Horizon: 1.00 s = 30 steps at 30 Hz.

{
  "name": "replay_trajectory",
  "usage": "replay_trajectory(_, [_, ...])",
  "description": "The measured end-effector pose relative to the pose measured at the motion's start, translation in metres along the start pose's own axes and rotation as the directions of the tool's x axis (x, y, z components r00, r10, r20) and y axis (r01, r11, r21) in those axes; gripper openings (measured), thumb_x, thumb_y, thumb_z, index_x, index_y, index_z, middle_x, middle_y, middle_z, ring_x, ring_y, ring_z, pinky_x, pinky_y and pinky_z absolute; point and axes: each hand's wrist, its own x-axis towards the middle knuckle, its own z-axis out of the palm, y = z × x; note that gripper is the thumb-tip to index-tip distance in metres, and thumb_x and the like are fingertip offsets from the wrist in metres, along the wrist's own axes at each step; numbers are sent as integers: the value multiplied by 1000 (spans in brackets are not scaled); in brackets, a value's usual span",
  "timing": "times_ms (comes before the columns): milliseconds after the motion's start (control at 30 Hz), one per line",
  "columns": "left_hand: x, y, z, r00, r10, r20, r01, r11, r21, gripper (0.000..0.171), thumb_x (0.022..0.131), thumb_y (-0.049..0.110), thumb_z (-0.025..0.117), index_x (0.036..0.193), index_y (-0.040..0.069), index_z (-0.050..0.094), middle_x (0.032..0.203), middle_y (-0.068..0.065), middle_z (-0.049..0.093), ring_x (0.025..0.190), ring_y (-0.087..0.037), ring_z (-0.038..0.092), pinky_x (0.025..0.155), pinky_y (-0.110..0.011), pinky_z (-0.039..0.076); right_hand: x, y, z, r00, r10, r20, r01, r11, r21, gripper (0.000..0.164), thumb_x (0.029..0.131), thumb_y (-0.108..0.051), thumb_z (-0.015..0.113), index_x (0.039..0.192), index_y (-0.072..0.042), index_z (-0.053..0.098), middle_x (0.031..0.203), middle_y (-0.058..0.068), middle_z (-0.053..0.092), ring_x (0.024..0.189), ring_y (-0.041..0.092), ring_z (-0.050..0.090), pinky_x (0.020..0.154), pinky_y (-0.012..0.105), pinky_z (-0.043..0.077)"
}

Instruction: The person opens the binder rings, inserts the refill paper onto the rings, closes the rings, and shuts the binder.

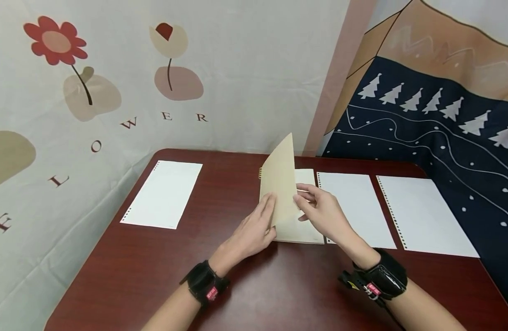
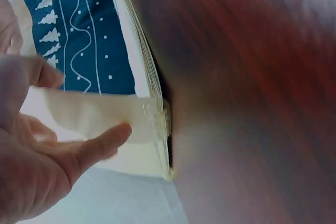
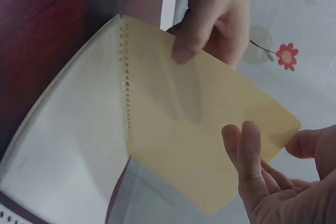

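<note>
Notebook (image 1: 301,234) noted on table (image 1: 287,294), a little right of centre in the head view; twelve o'clock taken as the far side. Its cover (image 1: 278,179) is raised steeply, with rings (image 1: 260,173) visible at ten o'clock. The cover is gripped by the left hand (image 1: 255,227) at seven o'clock, thumb on the inner face, fingers against the outer. Its free edge is pinched by the right hand (image 1: 326,214) at three o'clock, between thumb and fingers. One loose page (image 1: 162,193) is seen at nine o'clock, well apart; a near page (image 1: 355,207) and an outer page (image 1: 427,214) at three. Cover judged light, thin, springy, easily bowed, perhaps slightly slippery. The punched holes are likely its weakest line. Best taken flat between thumb and finger pads at the free edge, the ring side being steadied, without sharp pulling.
</note>
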Motion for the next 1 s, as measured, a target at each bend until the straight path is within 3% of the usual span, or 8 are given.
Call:
replay_trajectory(167, [-2,3,0,996,-78,-40,75,995,-65,86,84,5,55,155,2,6,156,-21,19,108,-28,59,80,-39,52,5,-6,10,991,-104,89,101,994,37,58,99,-35,56,148,-10,40,135,11,56,86,17,70,72,28,55])
replay_trajectory(267, [-5,4,2,989,-127,-70,118,986,-113,90,84,1,54,155,4,0,158,-19,14,94,-27,61,73,-37,53,6,-5,17,972,-164,170,157,986,54,61,100,-39,52,153,-18,31,144,4,46,93,12,68,80,29,54])
replay_trajectory(467, [-11,3,3,969,-220,-116,190,956,-224,90,84,-2,53,155,5,-1,159,-16,12,122,-28,49,88,-40,49,4,3,22,929,-257,265,263,965,12,57,101,-34,51,153,-23,31,147,2,44,114,14,59,90,38,50])
replay_trajectory(600, [-13,0,2,962,-236,-137,198,949,-246,86,85,-1,51,156,5,3,158,-16,16,133,-27,38,97,-43,43,1,9,20,913,-297,281,342,931,-129,59,100,-35,54,151,-14,35,151,4,37,123,19,53,98,42,44])
replay_trajectory(667, [-14,-3,2,960,-231,-157,189,951,-243,84,84,-2,50,155,5,7,157,-16,19,134,-26,36,100,-43,41,-1,13,19,912,-286,295,365,894,-261,59,99,-35,55,149,-9,38,152,6,35,130,24,46,103,44,39])
replay_trajectory(833, [-15,-7,2,951,-243,-192,185,943,-275,79,84,-4,51,154,0,13,154,-20,26,134,-25,37,102,-43,40,-5,27,17,899,-155,409,378,745,-550,56,96,-31,61,142,-1,48,149,18,38,137,39,33,104,52,35])
replay_trajectory(900, [-15,-8,2,948,-258,-188,196,935,-295,79,84,-4,50,154,1,13,154,-20,26,134,-24,37,102,-42,40,-7,34,16,885,-81,459,367,729,-578,55,96,-28,63,141,0,49,148,21,38,136,41,33,103,53,35])
replay_trajectory(1000, [-17,-10,2,942,-282,-183,216,925,-314,79,84,-3,49,155,3,13,154,-18,27,133,-22,38,98,-39,43,-11,45,15,863,14,506,332,738,-587,54,96,-26,62,141,-1,48,148,23,37,136,42,32,104,54,33])
